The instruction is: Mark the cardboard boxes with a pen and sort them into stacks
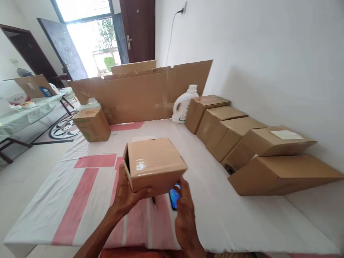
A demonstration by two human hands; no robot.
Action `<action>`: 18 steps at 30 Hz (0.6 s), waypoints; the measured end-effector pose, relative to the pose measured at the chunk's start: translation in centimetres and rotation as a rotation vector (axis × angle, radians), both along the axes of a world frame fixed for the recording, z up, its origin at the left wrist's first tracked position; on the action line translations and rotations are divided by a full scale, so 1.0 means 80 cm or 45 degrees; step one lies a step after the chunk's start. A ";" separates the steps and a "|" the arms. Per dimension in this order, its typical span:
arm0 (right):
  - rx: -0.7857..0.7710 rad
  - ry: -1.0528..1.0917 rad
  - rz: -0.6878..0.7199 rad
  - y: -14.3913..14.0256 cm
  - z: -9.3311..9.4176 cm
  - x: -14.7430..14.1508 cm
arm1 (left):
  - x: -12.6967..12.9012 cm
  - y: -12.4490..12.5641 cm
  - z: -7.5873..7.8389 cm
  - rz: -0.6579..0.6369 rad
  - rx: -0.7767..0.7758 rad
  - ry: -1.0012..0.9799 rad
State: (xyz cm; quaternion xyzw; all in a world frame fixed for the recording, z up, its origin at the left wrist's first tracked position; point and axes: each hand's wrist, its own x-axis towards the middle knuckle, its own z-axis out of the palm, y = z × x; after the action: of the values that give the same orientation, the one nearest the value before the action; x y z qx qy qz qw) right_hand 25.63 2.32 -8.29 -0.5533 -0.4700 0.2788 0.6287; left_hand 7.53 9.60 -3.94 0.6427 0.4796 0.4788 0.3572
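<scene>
White-and-pink covered table (80,200) against a white wall, open doorway beyond. Left hand (126,195) and right hand (185,211) raised over near edge, fingers clamped on small cardboard box (154,165).

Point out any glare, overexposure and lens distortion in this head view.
Head view: the open doorway is blown out white by daylight; a small glare patch sits on the tape of the cardboard box that the left hand holds; wide-angle distortion stretches the row of boxes along the wall and tilts the edges; the right hand looks slightly soft.
</scene>
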 end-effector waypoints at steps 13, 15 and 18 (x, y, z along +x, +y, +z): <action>-1.247 -0.344 1.166 -0.143 -0.031 0.029 | -0.114 0.006 -0.081 0.325 -0.021 0.060; -1.379 -0.411 1.112 -0.149 -0.055 0.018 | -0.116 0.004 -0.082 0.327 -0.023 0.080; -1.350 -0.547 1.074 -0.136 -0.060 0.000 | -0.116 -0.002 -0.080 0.312 -0.020 0.096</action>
State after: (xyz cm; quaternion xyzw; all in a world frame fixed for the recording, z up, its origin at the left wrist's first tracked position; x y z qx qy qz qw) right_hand 25.65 -8.58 -13.10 -0.5983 -0.5587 0.5743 0.0065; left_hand -1.77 9.47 -10.35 0.5940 0.5715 0.4905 0.2827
